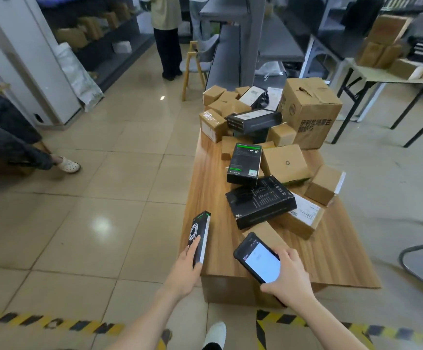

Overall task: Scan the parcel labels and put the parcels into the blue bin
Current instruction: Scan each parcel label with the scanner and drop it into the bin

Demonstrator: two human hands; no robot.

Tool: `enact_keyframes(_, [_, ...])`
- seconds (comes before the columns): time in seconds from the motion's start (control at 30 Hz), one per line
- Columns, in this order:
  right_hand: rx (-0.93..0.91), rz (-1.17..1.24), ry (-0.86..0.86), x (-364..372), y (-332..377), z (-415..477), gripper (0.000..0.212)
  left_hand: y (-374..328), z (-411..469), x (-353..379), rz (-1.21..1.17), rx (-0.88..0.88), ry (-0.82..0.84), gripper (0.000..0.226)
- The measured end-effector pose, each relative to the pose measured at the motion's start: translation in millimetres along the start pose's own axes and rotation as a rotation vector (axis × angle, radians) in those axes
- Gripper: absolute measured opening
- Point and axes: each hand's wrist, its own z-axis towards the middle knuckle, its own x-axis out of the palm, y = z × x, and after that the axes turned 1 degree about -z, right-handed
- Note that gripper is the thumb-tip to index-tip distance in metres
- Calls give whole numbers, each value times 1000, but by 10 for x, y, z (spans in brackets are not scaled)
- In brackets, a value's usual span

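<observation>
My left hand (185, 270) grips a slim black parcel box (200, 236) with a white ring print, held upright just off the left edge of the wooden table (205, 198). My right hand (287, 276) holds a black handheld scanner (257, 258) with a lit white screen over the table's near end. Several black boxes (259, 200) and brown cardboard parcels (283, 160) lie piled along the table. No blue bin shows in this view.
A large brown carton (311, 109) stands at the table's far end. A wooden chair (195, 66) and a standing person (166, 34) are beyond. A seated person's leg (64, 164) is at left. Yellow-black floor tape (54, 322) runs near my feet. Metal chair legs (422, 251) stand at right.
</observation>
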Motion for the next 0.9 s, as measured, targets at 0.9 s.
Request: enact_keyframes(0.9, [90, -134, 85, 403, 781, 185, 92, 548, 715, -353, -12, -180, -11, 90])
